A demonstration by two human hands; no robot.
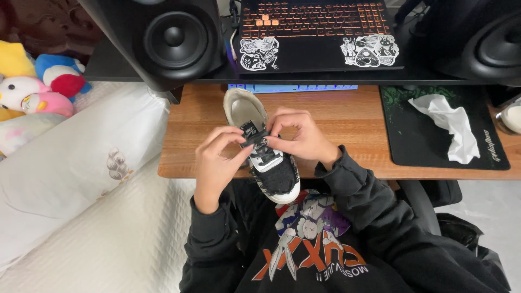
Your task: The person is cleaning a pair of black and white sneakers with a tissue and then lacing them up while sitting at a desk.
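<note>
Head view shows a black-and-white sneaker point(264, 149) lying on the near edge of a wooden desk point(347, 116), toe toward the person. Both hands pinch its black laces point(259, 145) near the tongue: the left hand point(217, 163) and right hand point(298, 135) each have fingertips closed on a lace. Beyond sit a crumpled tissue point(450, 122) on a black mat point(412, 135), a laptop point(317, 32) and speakers point(168, 38).

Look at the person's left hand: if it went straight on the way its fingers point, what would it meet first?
Probably the right hand, just across the shoe from the left hand; depth is hard to judge.
</note>
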